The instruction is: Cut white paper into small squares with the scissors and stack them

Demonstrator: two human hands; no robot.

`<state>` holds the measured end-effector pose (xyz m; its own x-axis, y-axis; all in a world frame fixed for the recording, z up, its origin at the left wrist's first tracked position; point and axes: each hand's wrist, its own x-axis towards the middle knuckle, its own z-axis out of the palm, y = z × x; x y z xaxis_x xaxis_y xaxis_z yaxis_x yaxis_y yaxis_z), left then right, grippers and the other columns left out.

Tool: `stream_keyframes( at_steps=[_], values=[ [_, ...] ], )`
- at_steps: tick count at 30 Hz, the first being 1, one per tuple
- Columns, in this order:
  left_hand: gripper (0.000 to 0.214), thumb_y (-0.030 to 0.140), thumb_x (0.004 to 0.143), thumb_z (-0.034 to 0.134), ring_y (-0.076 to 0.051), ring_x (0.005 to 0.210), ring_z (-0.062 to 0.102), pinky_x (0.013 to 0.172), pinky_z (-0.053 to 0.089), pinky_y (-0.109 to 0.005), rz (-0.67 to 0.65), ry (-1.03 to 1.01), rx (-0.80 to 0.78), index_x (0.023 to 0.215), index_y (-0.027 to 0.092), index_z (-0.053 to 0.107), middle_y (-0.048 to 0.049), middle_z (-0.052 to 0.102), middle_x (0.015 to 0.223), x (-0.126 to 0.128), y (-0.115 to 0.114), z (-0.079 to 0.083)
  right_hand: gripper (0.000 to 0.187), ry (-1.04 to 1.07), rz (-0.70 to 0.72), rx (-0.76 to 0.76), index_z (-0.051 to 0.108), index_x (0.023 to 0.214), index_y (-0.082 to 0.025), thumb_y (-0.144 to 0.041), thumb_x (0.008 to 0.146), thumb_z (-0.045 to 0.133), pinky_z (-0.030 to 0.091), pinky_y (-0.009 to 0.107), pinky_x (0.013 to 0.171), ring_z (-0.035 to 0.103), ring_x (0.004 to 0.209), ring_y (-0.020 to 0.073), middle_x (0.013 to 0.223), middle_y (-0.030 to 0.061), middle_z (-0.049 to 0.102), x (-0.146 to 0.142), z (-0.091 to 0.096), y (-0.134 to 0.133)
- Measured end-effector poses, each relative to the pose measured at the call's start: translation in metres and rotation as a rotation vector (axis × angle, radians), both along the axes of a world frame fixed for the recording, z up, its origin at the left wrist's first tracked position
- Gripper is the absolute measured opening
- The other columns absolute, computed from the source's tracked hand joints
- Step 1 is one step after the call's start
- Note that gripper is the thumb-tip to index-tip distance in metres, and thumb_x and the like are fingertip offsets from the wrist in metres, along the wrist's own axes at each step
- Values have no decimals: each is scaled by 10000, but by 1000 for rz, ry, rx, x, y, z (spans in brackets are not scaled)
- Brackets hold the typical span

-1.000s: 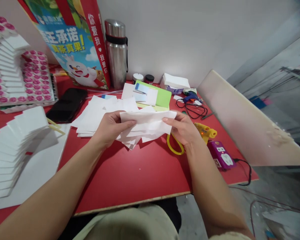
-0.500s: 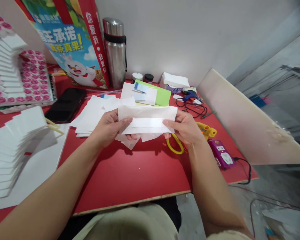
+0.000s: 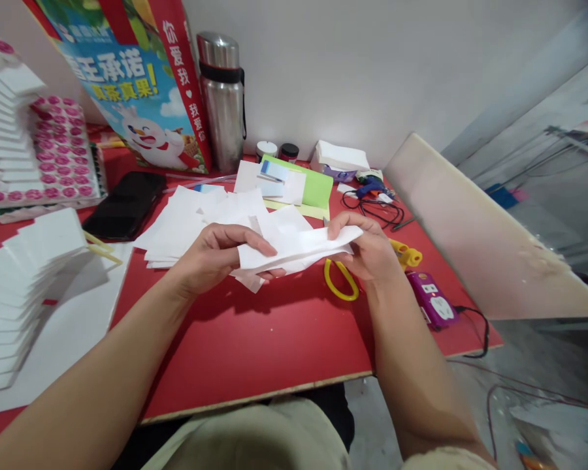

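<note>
Both hands pinching paper (image 3: 298, 245) | left hand (image 3: 215, 256) thumb on top | right hand (image 3: 372, 251) gripping right edge | paper now tipped flat, was upright | looks mid-fold

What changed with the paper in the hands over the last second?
The white paper went from held upright, facing the camera, to tipped nearly flat. The left hand and right hand kept their grip on its two ends, the left thumb now lying on top. The loose sheets, phone, flask and scissors on the red table stayed put.
</note>
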<state>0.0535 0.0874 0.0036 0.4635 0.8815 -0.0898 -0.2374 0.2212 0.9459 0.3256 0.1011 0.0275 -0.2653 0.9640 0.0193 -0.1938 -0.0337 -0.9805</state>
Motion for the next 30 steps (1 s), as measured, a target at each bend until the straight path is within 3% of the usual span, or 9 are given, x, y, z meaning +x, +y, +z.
stream_keyframes(
  at_steps=[3,6,9,14,17,20,23,27,30],
  values=[
    [239,321,689,723,-268,669,732,626,587,-355,-46,46,71,815,151,832,-116,778,770,0,2,3,76,-66,32,113,717,706,-186,-250,720,679,278,245,446,405,456,90,587,-12,536,5,-1,0],
    [294,429,790,702,-204,589,677,538,521,-282,-26,222,113,720,163,807,-86,741,698,4,3,3,221,-126,71,245,737,744,-179,-378,791,653,330,282,528,467,571,133,688,26,583,9,-1,0],
    [318,438,782,794,-198,557,683,479,484,-245,-12,310,49,644,173,685,-50,701,612,9,1,3,244,-269,-4,351,692,701,-201,-398,846,695,368,291,612,488,659,149,732,19,591,6,-1,-1],
    [436,576,852,728,-260,630,757,514,557,-301,-267,121,-197,1046,201,621,-124,792,844,14,-4,7,111,-532,77,384,687,840,-215,-279,808,772,415,289,683,547,786,170,882,23,629,-10,3,-10],
    [513,652,894,631,-243,581,739,501,550,-295,-407,134,-239,981,148,651,-176,784,833,16,-5,6,73,-539,154,390,682,868,-214,-247,831,735,414,279,672,543,796,166,911,25,615,-17,2,-12],
    [516,644,905,624,-214,562,726,498,532,-265,-470,144,-223,954,133,681,-148,774,773,18,-4,0,80,-462,168,389,685,851,-212,-256,827,747,429,278,690,546,817,168,894,22,604,-17,-2,-10],
    [491,631,885,659,-178,496,684,486,515,-244,-435,158,-186,901,141,681,-86,736,651,20,-3,-5,166,-331,141,325,691,857,-208,-311,786,801,458,274,690,570,823,166,906,22,615,-14,-6,-6],
    [430,580,863,711,-161,451,650,472,512,-239,-358,186,-170,818,157,650,-56,707,589,20,-3,-5,447,-216,86,52,651,1152,-251,-439,780,811,498,267,557,646,661,146,943,10,660,-16,-8,-4],
    [392,536,861,730,-161,459,656,467,508,-234,-349,210,-174,810,159,637,-58,712,599,21,-4,-3,439,-258,-20,-39,645,1014,-213,-466,725,858,483,254,451,679,550,162,821,6,687,-22,-11,-4]
  ],
)
